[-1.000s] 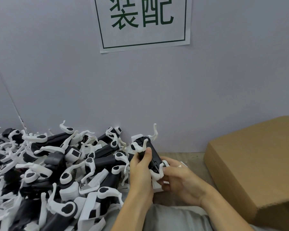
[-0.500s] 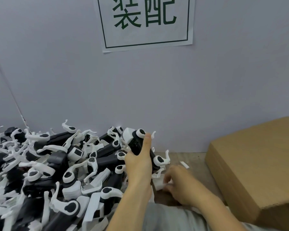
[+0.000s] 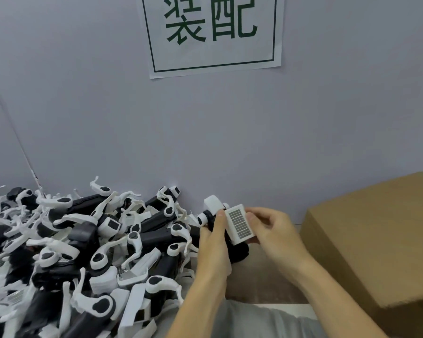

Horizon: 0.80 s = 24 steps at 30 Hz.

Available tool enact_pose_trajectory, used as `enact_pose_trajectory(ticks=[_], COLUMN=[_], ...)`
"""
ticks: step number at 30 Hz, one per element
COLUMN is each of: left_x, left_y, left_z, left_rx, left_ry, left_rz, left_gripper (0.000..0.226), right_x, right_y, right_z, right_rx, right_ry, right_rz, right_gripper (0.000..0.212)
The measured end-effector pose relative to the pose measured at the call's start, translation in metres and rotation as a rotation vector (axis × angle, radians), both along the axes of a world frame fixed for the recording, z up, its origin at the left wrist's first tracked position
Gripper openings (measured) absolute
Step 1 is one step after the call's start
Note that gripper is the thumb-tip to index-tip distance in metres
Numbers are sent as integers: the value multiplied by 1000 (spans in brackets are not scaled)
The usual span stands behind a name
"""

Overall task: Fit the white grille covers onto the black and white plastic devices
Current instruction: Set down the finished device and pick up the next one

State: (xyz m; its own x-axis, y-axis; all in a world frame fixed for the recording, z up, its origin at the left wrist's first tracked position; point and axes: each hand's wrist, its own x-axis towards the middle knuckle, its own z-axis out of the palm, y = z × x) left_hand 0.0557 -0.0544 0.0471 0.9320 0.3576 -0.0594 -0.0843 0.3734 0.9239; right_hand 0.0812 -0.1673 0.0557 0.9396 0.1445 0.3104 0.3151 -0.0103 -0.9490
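Your left hand (image 3: pixel 214 242) wraps around a black and white device (image 3: pixel 226 236), fingers curled on its dark body and thumb lying up along its near side, which steadies it with the open face turned toward you. Your right hand (image 3: pixel 270 230) pinches a white grille cover (image 3: pixel 238 224) by its right edge, slots facing up, and holds it right against the device's upper face, tilted slightly. That looks like the lining-up step, with the cover not yet pressed home; whether any edge has caught, I cannot tell.

Both hands work just right of a big heap of devices (image 3: pixel 83 245) that fills the left of the wooden table (image 3: pixel 266 276); a few in it show grilles, though most faces are hidden. A closed cardboard box (image 3: pixel 371 240) sits to the right, its contents unseen. A paper sign (image 3: pixel 211 32) hangs on the far wall.
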Motion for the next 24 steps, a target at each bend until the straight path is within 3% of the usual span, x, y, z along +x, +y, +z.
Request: enact_pose_trajectory(ticks=[7, 12, 15, 19, 24], left_x=[0, -2, -3, -7, -9], left_y=[3, 0, 1, 2, 1], left_z=[-2, -5, -5, 0, -1], left_rx=[59, 207, 238, 220, 279], left_ry=[-72, -124, -144, -186, -213], left_rz=[25, 18, 36, -7, 22], left_gripper=[27, 18, 15, 12, 15], right_x=[-3, -8, -8, -14, -11], right_y=[11, 20, 19, 12, 10], right_z=[-9, -15, -13, -4, -7], right_rx=[-287, -418, -297, 39, 38], right_ry=[-192, -314, -195, 32, 85], right_rz=[-138, -287, -207, 133, 9], right_gripper=[19, 15, 15, 28, 23])
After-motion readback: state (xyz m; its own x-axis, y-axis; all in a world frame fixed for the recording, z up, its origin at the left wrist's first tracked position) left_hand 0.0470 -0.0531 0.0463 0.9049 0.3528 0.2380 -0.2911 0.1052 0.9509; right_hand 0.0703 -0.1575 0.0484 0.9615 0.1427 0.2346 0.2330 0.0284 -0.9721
